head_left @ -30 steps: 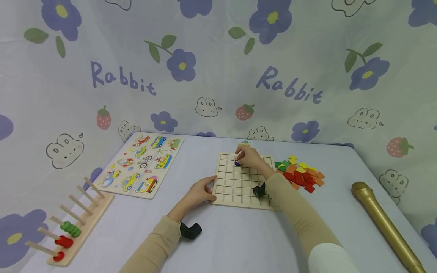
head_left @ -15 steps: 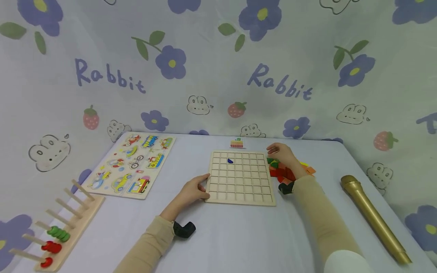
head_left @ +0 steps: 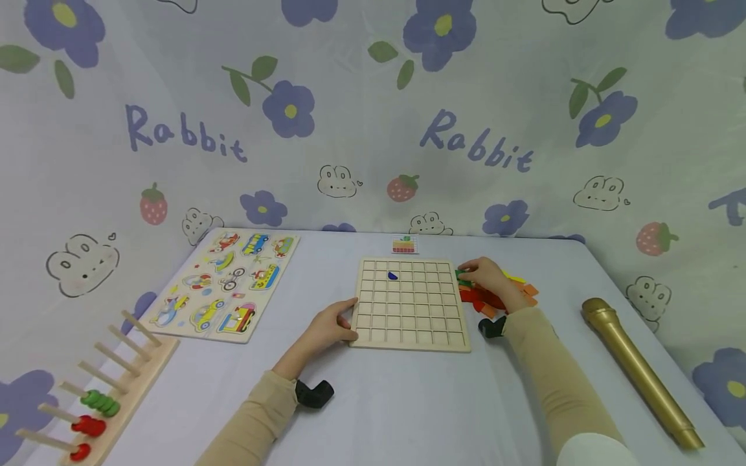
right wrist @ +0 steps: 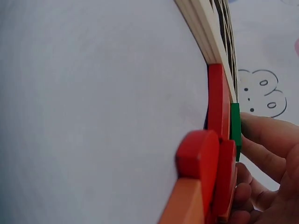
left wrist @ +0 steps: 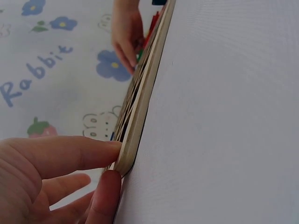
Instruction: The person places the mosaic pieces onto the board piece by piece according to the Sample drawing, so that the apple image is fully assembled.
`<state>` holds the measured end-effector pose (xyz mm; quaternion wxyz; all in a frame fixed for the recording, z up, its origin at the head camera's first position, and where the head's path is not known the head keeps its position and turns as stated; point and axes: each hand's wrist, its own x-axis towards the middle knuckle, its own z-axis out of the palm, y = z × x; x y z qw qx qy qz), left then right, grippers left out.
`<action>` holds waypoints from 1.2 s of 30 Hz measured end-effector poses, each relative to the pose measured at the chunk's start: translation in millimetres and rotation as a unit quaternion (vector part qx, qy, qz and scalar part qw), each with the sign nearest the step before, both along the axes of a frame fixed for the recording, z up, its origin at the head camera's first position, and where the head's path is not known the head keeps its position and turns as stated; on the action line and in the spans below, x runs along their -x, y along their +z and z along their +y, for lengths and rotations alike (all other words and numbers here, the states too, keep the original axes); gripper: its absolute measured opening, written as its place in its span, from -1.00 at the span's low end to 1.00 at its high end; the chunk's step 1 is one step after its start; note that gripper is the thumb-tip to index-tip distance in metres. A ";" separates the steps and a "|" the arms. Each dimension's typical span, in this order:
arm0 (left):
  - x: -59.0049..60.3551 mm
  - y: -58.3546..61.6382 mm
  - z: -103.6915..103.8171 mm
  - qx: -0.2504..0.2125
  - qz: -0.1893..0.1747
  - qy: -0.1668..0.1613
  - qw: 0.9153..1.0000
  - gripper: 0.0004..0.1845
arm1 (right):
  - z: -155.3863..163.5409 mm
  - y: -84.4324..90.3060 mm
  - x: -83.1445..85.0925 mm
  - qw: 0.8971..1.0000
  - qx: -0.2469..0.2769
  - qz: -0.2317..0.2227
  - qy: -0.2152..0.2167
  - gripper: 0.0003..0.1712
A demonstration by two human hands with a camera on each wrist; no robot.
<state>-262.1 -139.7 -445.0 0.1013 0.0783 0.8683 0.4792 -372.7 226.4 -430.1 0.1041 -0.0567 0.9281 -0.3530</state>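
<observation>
A square wooden grid board (head_left: 411, 317) lies at mid table, with one small blue piece (head_left: 393, 276) in an upper-left cell. My left hand (head_left: 329, 327) rests at the board's left edge, its index finger and thumb touching the rim apart from each other near the front corner. My right hand (head_left: 492, 279) is just beyond the right edge, over a pile of coloured tiles. Thumb and index finger are at a green tile (right wrist: 235, 130), with the other fingers curled. Red tiles (right wrist: 217, 102) lie against the board's side, partly under the hand.
A small picture card (head_left: 405, 244) lies behind the board. To the left are a vehicle puzzle board (head_left: 230, 285) and a wooden peg stand (head_left: 136, 382) with red and green beads. A gold microphone (head_left: 641, 372) lies on the right. A printed curtain (head_left: 350, 116) hangs behind the table.
My right hand has left the blue piece on the board, moved right to the pile and lowered its fingers to a green tile. My left hand stays at the board's edge.
</observation>
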 end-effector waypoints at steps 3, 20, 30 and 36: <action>-0.1 -0.4 0.0 0.002 0.001 0.001 1.000 -0.18 | -1.5 0.3 0.1 1.000 0.010 -0.005 -0.008 -0.61; -0.1 -1.4 -0.9 0.005 0.003 0.004 1.000 -0.18 | -19.1 9.6 4.0 0.992 0.115 -0.012 -0.041 -0.55; 0.0 -1.7 -1.0 0.006 0.008 -0.006 1.000 -0.19 | -73.9 13.1 12.9 0.957 0.275 -0.060 -0.072 -0.60; -0.2 -1.2 -2.1 0.004 0.008 -0.006 1.000 -0.19 | -101.3 11.5 23.1 0.941 0.319 -0.093 -0.066 -0.54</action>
